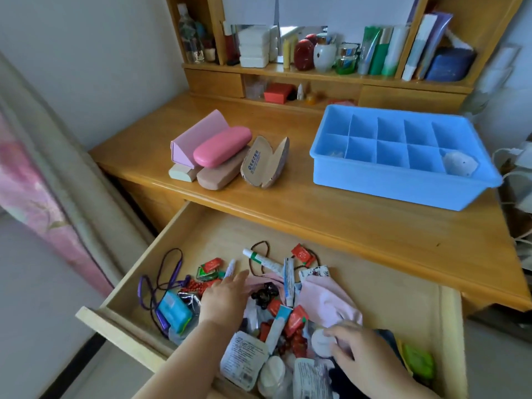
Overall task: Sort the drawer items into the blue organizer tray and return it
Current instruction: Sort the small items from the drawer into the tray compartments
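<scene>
Organizer tray: blue organizer tray (pixel 403 180) on the desk (pixel 316 214), right of frame.
Drawer: open drawer (pixel 132 286), cluttered, lower centre.
Left hand: left hand (pixel 223 298) flat, fingers extended on the clutter.
Right hand: right hand (pixel 354 347) pinching a round white container (pixel 321 342).
Glasses cases: glasses cases (pixel 221 156) upper left of the desk.

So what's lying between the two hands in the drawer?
Head view: between the left hand and right hand lie a black hair clip, red packets and a white tube.
</scene>
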Demonstrator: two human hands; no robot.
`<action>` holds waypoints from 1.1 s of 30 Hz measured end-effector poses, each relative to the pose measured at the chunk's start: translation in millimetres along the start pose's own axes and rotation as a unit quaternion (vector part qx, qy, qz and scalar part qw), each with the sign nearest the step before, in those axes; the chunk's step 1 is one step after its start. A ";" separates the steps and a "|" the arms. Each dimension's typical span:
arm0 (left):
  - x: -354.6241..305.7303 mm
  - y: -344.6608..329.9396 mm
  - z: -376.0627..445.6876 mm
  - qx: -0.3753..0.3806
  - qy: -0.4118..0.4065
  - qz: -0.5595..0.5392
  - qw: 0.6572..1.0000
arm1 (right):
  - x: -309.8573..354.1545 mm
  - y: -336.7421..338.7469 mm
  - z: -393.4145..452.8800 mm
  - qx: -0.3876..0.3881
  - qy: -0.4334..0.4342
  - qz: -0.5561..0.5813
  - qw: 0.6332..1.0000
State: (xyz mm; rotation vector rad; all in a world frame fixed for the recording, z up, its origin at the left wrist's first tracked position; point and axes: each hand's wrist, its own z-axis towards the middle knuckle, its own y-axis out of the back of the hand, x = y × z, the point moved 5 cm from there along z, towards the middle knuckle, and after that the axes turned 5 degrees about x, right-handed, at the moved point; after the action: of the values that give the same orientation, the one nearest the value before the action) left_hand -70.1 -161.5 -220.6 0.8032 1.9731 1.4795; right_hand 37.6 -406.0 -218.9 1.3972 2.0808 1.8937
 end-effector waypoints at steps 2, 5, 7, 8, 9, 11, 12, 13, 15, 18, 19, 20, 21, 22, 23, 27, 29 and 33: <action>-2.3 2.8 6.5 0.010 0.004 0.012 1.000 | -5.1 19.8 11.6 -0.076 -0.053 -0.007 0.996; 2.2 11.0 6.6 -0.010 0.015 -0.115 0.993 | -15.0 30.2 32.0 -0.058 -0.135 -0.014 0.989; 4.4 21.0 0.8 -0.051 0.003 -0.200 0.978 | -17.0 30.4 38.6 -0.023 -0.163 -0.060 0.985; 5.4 28.5 -4.2 -0.075 -0.005 -0.242 0.967 | -15.6 33.8 38.3 -0.033 -0.168 -0.067 0.983; 7.3 37.8 -9.9 -0.101 -0.008 -0.286 0.953 | -15.9 37.4 38.2 -0.059 -0.160 -0.065 0.983; 14.4 58.8 -23.2 -0.154 0.012 -0.368 0.917 | -8.7 51.1 30.7 -0.128 -0.117 -0.003 0.985; 18.8 68.2 -29.3 -0.171 0.030 -0.405 0.898 | -3.9 59.3 25.5 -0.150 -0.101 0.056 0.982; 22.7 74.8 -35.1 -0.174 0.050 -0.448 0.876 | -1.1 65.9 21.3 -0.167 -0.085 0.117 0.975; 21.0 80.3 -46.4 -0.138 0.072 -0.546 0.823 | 4.9 77.1 10.6 -0.170 -0.071 0.218 0.958; -9.3 75.9 -64.8 -0.056 0.050 -0.596 0.799 | 7.7 85.5 -1.6 -0.186 -0.070 0.279 0.940; -25.3 71.9 -71.3 -0.028 0.026 -0.596 0.802 | 9.9 85.5 -4.1 -0.184 -0.067 0.282 0.939; -42.3 66.5 -77.7 0.002 -0.003 -0.591 0.807 | 13.7 81.9 -4.7 -0.164 -0.056 0.284 0.943; -59.4 60.9 -83.6 0.033 -0.034 -0.588 0.808 | 19.8 74.0 -3.7 -0.116 -0.040 0.281 0.952; -75.3 55.4 -89.1 0.066 -0.066 -0.589 0.803 | 27.5 62.7 -2.9 -0.052 -0.018 0.271 0.961; -87.8 50.4 -93.4 0.096 -0.093 -0.592 0.795 | 34.8 51.1 -2.6 0.003 0.007 0.254 0.967; -75.1 45.2 -87.7 0.067 -0.076 -0.568 0.817 | 31.0 36.7 2.6 -0.015 0.008 0.223 0.975; -34.9 46.8 -74.7 -0.014 -0.012 -0.439 0.898 | 16.7 37.8 4.4 -0.050 -0.053 0.288 0.955; 30.6 26.1 -48.6 0.110 0.070 -0.003 0.991 | 11.7 35.2 6.5 -0.046 -0.110 0.314 0.942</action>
State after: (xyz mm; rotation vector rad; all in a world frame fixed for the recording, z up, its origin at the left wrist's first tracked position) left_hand -122.3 -164.5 -185.3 0.8019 2.2718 1.3614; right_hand 54.7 -398.2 -186.3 2.3224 1.5282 1.8401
